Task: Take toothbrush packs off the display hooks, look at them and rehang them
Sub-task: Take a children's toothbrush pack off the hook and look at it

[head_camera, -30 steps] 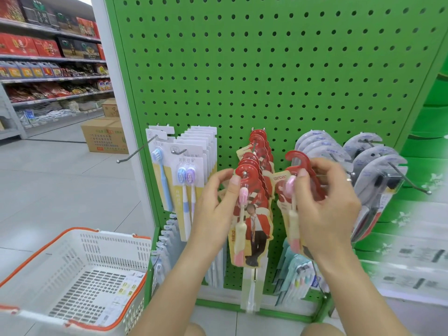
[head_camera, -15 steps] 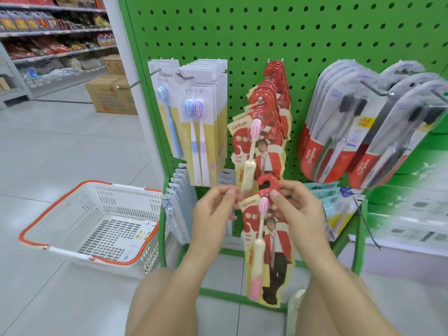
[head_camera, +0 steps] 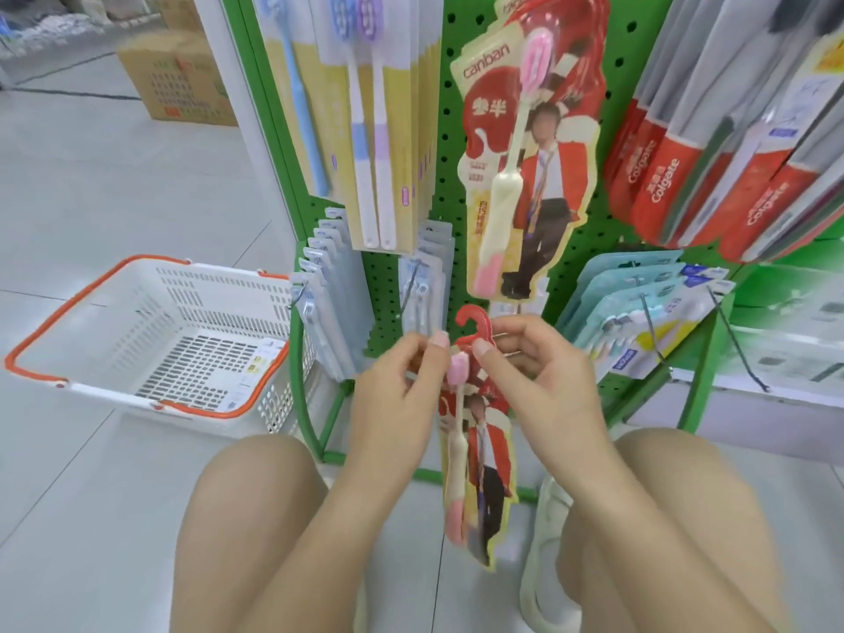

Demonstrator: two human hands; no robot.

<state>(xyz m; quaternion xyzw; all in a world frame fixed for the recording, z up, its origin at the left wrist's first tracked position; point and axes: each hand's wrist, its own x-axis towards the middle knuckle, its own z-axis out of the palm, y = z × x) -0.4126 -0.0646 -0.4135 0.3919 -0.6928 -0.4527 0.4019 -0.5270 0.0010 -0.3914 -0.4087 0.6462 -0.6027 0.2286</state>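
Note:
A red toothbrush pack (head_camera: 484, 468) with a pink brush and a red hook-shaped top hangs between my two hands, off the display and low in front of my knees. My left hand (head_camera: 397, 399) pinches its upper left edge with thumb and fingers. My right hand (head_camera: 543, 386) pinches the upper right edge just under the red hook. More packs of the same kind (head_camera: 525, 166) hang on a hook of the green pegboard (head_camera: 456, 48) straight above.
Yellow-white twin packs (head_camera: 383, 130) hang left of the red ones, Colgate packs (head_camera: 712, 153) right. Lower hooks carry pale blue packs (head_camera: 333, 285) and teal packs (head_camera: 639, 322). A white basket with orange rim (head_camera: 150, 331) stands on the floor at left. A cardboard box (head_camera: 182, 75) sits beyond.
Both hands have brought the red pack off the hook and lowered it toward my knees. The view has tilted down, so the display has slid upward.

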